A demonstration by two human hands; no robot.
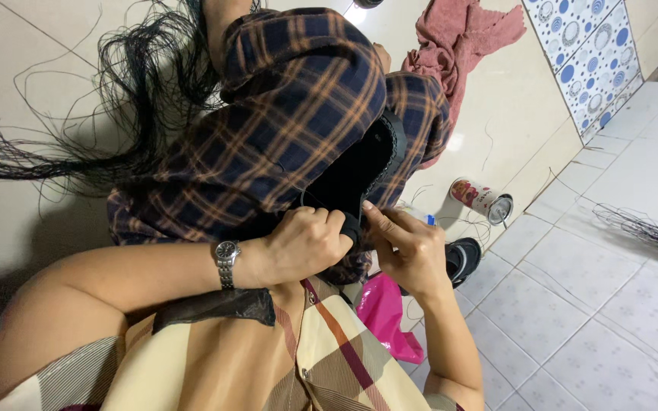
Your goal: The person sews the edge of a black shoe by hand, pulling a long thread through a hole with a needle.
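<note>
The black shoe (371, 164) lies on the lap, on plaid trousers (291, 114), its long axis running from the hands up and to the right, the narrow end toward the wearer. The left hand (306, 243), with a metal wristwatch (226, 262), is curled in a fist clamped on the shoe's near end. The right hand (409, 247) touches the same end, thumb and forefinger pinched together at its edge. Loose black threads (116, 114) spread over the smooth beige floor to the left. To the right, near the knee, lie a tin can (481, 199) on its side, a pink bag (386, 316) and a rose cloth (458, 38); pale tiled floor opens beyond them.
</note>
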